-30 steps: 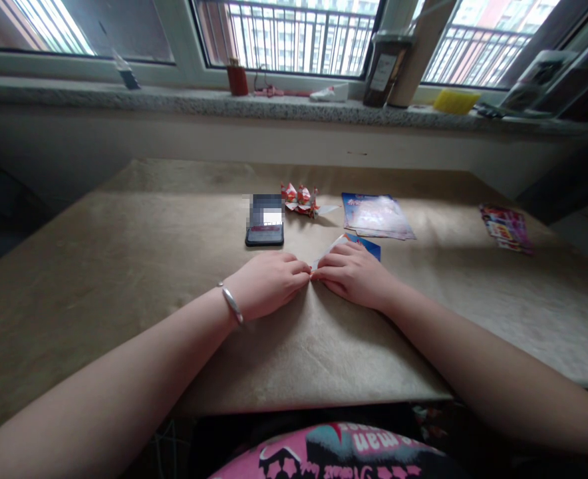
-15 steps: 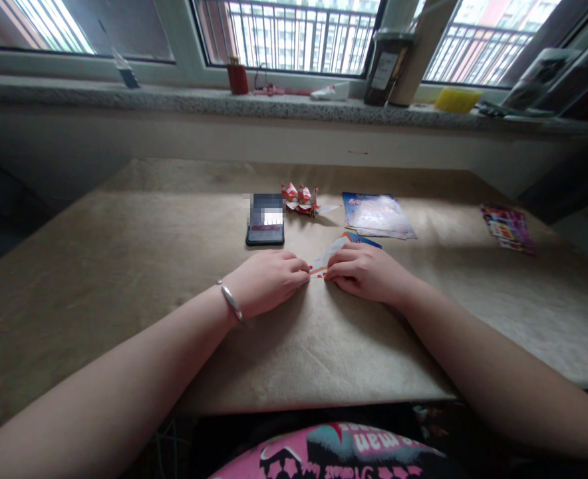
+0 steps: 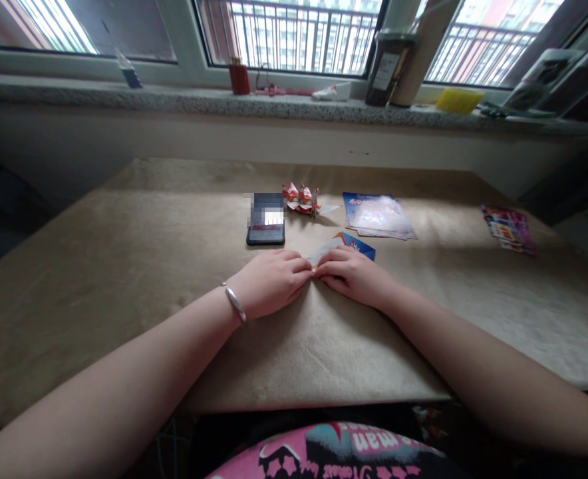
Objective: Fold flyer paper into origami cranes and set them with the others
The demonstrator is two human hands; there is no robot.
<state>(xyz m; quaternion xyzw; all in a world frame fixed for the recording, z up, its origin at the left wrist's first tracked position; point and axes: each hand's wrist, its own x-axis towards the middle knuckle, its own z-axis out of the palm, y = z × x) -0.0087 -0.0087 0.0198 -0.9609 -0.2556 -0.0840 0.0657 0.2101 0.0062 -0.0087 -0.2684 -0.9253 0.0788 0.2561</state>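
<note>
A folded sheet of printed paper [image 3: 358, 245], blue and white with an orange strip, lies on the table under my fingers. My left hand [image 3: 273, 283] pinches its near left end, with a silver bangle on the wrist. Fingertips of my right hand [image 3: 351, 274] press the paper's near edge, almost touching the left fingertips. The right hand covers much of the sheet. Just beyond stand small red and white folded paper figures [image 3: 302, 198]. A dark phone [image 3: 265, 229] lies beyond my left hand, its screen partly blurred.
Flat blue and pink printed sheets [image 3: 380, 216] lie beyond my right hand. More colourful printed cards [image 3: 508, 229] are at the far right of the tan table [image 3: 124, 266]. A granite sill [image 3: 174, 100] behind holds a red bottle [image 3: 239, 78], a dark jar [image 3: 386, 70] and a yellow block [image 3: 458, 100].
My right hand has slid left along the paper's edge until its fingertips nearly meet my left ones. More of the paper's blue part shows now behind the right hand.
</note>
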